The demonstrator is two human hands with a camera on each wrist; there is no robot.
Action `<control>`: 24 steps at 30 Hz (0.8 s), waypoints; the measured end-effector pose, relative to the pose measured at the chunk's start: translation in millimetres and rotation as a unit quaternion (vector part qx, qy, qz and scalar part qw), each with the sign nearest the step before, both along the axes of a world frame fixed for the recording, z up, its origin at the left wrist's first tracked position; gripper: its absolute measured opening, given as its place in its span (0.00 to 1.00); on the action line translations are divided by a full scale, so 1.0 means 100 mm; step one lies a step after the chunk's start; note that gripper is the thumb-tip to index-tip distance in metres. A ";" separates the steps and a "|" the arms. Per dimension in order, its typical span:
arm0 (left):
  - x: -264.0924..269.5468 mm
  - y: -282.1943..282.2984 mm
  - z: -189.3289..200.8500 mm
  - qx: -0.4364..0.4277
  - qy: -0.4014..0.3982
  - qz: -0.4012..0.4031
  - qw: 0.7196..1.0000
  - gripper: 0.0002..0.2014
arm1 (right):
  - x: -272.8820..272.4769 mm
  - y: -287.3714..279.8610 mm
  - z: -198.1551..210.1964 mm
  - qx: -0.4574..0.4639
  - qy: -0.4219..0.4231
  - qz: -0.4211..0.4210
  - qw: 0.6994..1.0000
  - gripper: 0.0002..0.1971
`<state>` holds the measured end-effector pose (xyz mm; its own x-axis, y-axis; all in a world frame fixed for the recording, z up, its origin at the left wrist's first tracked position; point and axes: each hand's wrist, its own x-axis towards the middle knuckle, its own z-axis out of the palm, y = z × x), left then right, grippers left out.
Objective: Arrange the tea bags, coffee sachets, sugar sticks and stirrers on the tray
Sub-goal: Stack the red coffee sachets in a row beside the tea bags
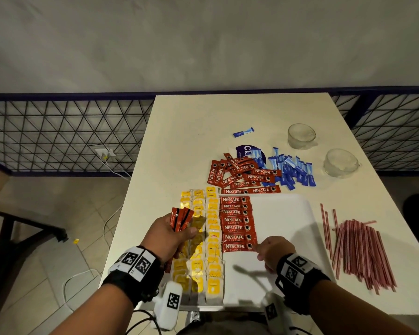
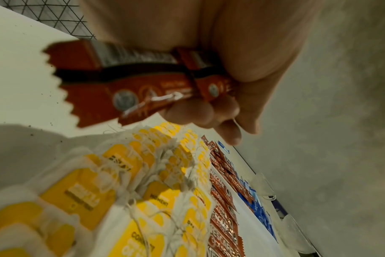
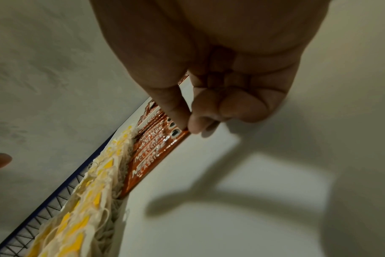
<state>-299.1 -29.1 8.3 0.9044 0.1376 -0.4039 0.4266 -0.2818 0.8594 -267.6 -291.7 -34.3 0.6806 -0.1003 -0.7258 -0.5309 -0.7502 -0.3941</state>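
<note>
Red foil Nescafe coffee sachets [image 1: 237, 223] are lying in column on white plastic tray [image 1: 283, 213], beside yellow-tagged tea bags [image 1: 203, 240]. We are pinching corner of nearest sachet [image 3: 160, 153] with right hand [image 1: 271, 252]. Left hand [image 1: 169, 235] is gripping spare sachet bundle [image 2: 130, 81]. We are judging them light, thin, slippery, best taken by crimped ends.

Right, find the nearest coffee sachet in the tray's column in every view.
Head: nearest coffee sachet at centre, right hand at its end.
Left wrist: lower right, cut off by the bottom edge, blurred.
Right wrist: centre, fingertips pinching its end.
Shared landmark: tea bags alongside.
</note>
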 end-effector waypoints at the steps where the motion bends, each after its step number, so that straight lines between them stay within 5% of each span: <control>1: 0.00 0.00 0.00 -0.001 0.000 0.001 1.000 0.08 | 0.01 0.01 0.01 -0.020 0.005 0.023 1.000 0.08; 3: 0.00 0.00 0.00 -0.002 0.004 0.003 1.000 0.09 | 0.02 0.02 0.01 -0.029 0.007 0.014 0.999 0.05; 8: 0.00 0.00 0.03 -0.004 0.005 -0.003 1.000 0.08 | 0.00 0.00 0.02 -0.018 -0.002 0.011 1.000 0.16; 11: -0.03 -0.04 0.09 -0.019 0.017 -0.012 1.000 0.05 | 0.01 0.00 0.11 -0.044 -0.081 0.022 0.995 0.21; 19: -0.03 -0.21 0.26 -0.104 0.059 -0.145 0.982 0.05 | 0.09 0.63 0.65 0.254 -0.208 0.137 0.935 0.01; 24: -0.10 0.04 0.30 -0.126 0.040 -0.138 0.982 0.10 | 0.02 0.69 0.65 0.303 -0.221 0.022 0.927 0.05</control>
